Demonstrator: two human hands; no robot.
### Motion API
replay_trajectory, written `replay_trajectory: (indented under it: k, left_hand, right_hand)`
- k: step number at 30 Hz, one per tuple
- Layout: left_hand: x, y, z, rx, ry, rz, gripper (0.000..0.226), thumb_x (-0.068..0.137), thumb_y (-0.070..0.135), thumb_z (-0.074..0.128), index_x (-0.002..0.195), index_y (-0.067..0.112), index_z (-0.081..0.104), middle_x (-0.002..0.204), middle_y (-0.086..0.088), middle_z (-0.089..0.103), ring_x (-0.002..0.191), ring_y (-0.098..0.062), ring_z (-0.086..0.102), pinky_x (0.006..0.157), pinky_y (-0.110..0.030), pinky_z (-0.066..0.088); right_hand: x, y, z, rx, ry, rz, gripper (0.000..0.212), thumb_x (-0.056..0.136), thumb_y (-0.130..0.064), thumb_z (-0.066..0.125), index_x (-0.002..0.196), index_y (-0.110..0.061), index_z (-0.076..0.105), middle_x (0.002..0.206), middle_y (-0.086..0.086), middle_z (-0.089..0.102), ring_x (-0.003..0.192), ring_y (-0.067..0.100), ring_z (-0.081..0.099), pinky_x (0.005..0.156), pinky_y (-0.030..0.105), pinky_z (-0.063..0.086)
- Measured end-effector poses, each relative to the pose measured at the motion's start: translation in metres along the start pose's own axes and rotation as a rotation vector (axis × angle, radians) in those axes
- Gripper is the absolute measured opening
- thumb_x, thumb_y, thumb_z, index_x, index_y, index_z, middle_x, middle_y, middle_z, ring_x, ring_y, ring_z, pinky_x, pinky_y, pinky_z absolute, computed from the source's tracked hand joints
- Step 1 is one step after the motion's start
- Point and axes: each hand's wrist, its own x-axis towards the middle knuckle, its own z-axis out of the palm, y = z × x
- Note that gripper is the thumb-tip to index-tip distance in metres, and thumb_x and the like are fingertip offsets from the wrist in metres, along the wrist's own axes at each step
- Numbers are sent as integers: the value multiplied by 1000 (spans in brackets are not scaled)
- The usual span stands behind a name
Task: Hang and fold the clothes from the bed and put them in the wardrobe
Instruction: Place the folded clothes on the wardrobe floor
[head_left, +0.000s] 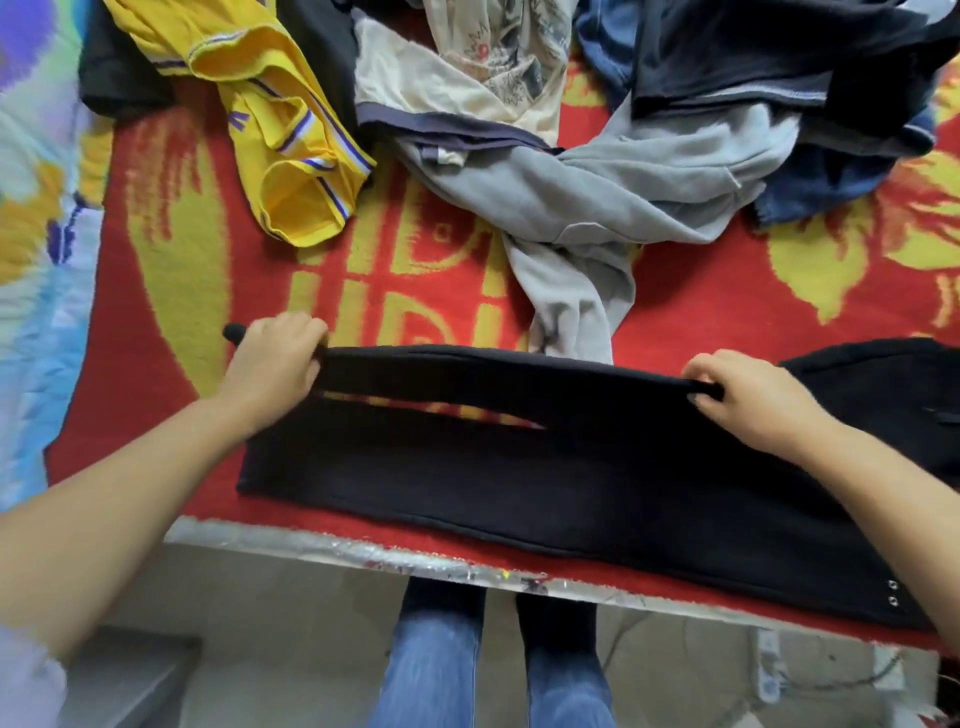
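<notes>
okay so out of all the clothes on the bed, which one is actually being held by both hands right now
The black garment stretched along the near edge of the bed. The left hand and right hand each have a grip on its upper edge; the yellow jersey and grey sweatshirt lie untouched behind.

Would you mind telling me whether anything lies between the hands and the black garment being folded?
Nothing visible does. The left hand and the right hand each already grip the far edge of the black garment, which lies on the red blanket. The grey sweatshirt lies beyond that edge, its sleeve reaching it between the hands.
</notes>
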Motion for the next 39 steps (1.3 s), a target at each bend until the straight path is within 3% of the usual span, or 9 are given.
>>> replay_trajectory:
  k: [7,13,18,22,25,30,34,36,39]
  left_hand:
    - [-114,16,27,-48,-50,84,15,62,-3,50,72,7,56,71,-12,51,60,-32,51,56,-39,39]
    - [-125,53,61,171,-747,-345,35,84,9,48,118,18,52,116,-7,47,108,-27,49,92,-35,39]
    - [-59,176,43,-65,-412,-260,30,86,8,48,114,13,60,113,-10,55,108,-31,51,89,-42,44]
    - [-16,359,31,-498,-268,20,31,91,13,48,120,16,58,120,-3,58,114,-22,52,91,-38,45]
    - [19,467,53,-517,-358,-8,47,95,30,48,140,19,37,129,-3,49,122,-24,46,94,-41,44]
    - [39,502,92,-655,-415,-291,57,91,28,57,141,18,31,116,-8,59,110,-29,55,89,-44,48]
    - [32,492,95,-404,-278,-308,51,89,29,62,133,15,40,122,-9,44,117,-28,42,86,-42,43]
    - [33,492,90,-318,-279,-280,52,88,28,62,133,14,39,124,-10,45,116,-29,43,86,-41,42]
    - [24,506,76,-360,-371,-43,40,89,17,52,129,20,44,120,-5,57,105,-29,56,80,-41,48]
  right_hand:
    - [-76,-15,54,50,-349,-115,25,88,-23,66,112,-27,70,98,-7,59,96,17,62,84,26,43]
    - [-81,-31,124,82,-586,-160,47,90,-9,53,136,-18,54,128,8,56,119,25,53,101,25,35]
    - [-70,26,79,382,-384,-57,54,86,6,37,133,-15,55,128,4,61,85,20,67,68,3,42]
    - [-36,143,15,91,-67,28,52,89,1,40,136,-19,51,134,7,55,118,27,54,92,32,45]
    - [-4,216,-6,-150,-169,130,68,88,2,38,149,-27,30,152,8,28,134,31,34,93,42,46]
    - [19,262,15,-459,-239,62,58,87,-5,45,142,-22,39,155,12,20,147,27,7,115,62,5]
    - [-15,271,-1,-543,-135,-56,29,85,-12,48,113,-16,54,121,9,54,119,29,47,114,56,17]
    - [-52,277,-14,-473,-132,-125,15,85,-18,54,98,-18,47,104,3,59,100,29,57,88,41,45]
    - [-125,291,-14,-416,-159,-221,27,82,-27,60,89,-24,33,96,-2,54,92,26,59,60,30,33]
